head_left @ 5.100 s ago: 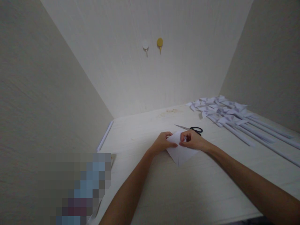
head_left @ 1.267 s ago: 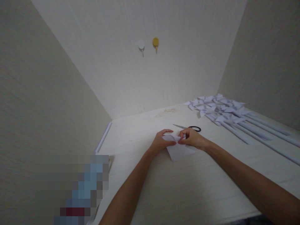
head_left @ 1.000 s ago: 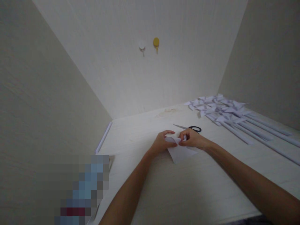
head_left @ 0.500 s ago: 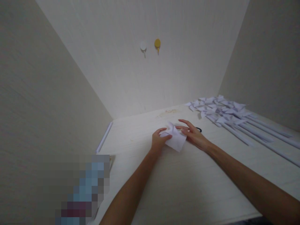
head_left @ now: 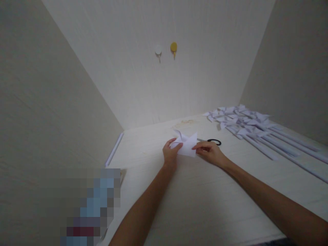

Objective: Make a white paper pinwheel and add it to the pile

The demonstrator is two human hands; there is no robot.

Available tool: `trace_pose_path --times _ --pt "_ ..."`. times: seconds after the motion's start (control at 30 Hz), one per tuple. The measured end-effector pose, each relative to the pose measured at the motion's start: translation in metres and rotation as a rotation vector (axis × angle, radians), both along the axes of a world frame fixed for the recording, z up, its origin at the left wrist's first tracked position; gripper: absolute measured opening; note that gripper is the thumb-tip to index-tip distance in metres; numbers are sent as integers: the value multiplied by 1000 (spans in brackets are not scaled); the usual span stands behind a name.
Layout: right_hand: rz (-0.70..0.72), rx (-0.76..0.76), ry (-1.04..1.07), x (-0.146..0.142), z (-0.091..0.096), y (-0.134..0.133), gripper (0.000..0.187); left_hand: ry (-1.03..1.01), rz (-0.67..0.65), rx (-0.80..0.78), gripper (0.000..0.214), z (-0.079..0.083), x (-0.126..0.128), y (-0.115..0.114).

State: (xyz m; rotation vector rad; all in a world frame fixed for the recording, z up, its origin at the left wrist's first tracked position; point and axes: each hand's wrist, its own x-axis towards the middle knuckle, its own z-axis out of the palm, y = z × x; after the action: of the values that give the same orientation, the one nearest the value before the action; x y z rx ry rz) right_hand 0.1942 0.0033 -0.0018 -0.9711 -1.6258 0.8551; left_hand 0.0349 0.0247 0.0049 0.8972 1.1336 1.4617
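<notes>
Folded white paper [head_left: 188, 147] was centre of view, up between both hands. Left hand [head_left: 170, 154] at its 8 o'clock, holding: thumb across the front, fingers round behind. Right hand [head_left: 210, 153] at 4 o'clock, narrow, thumb and index fingertips pinched on the paper's near-right edge. Paper had a curled flap sticking up at 11 o'clock and a sharp corner at 1 o'clock; lower edge fairly straight. Couldn't tell if it touched the table [head_left: 205, 208].

Scissors [head_left: 210, 139] lay on the table at the paper's 3 o'clock, just beyond the right hand; black handle loop showed, a bit of blade too, rest hidden behind paper and hand.

White paper pinwheels [head_left: 249, 131] were heaped at 2 o'clock, heads overlapping, rolled sticks [head_left: 289, 150] running out toward 4 o'clock. One more white roll [head_left: 114, 149] lay at 9 o'clock along the table's left edge. Brownish mark [head_left: 187, 122] on the table at 12 o'clock. Far wall, higher up: yellow hook [head_left: 173, 47] at 12, white hook [head_left: 158, 50] just left of it. Area at 8 o'clock was pixelated, contents unreadable.
</notes>
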Motion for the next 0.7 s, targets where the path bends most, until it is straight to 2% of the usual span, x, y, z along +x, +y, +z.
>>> trace_pose_path --times 0.27,0.43,0.7 --pt "-88 -121 192 -6 -3 6 14 84 -35 21 47 4 3 -7" --pt "-160 -246 160 -10 -1 4 20 118 -42 41 45 5 8 -11" --pt "-234 -272 56 -12 3 0 26 179 -77 46 47 7 9 -14"
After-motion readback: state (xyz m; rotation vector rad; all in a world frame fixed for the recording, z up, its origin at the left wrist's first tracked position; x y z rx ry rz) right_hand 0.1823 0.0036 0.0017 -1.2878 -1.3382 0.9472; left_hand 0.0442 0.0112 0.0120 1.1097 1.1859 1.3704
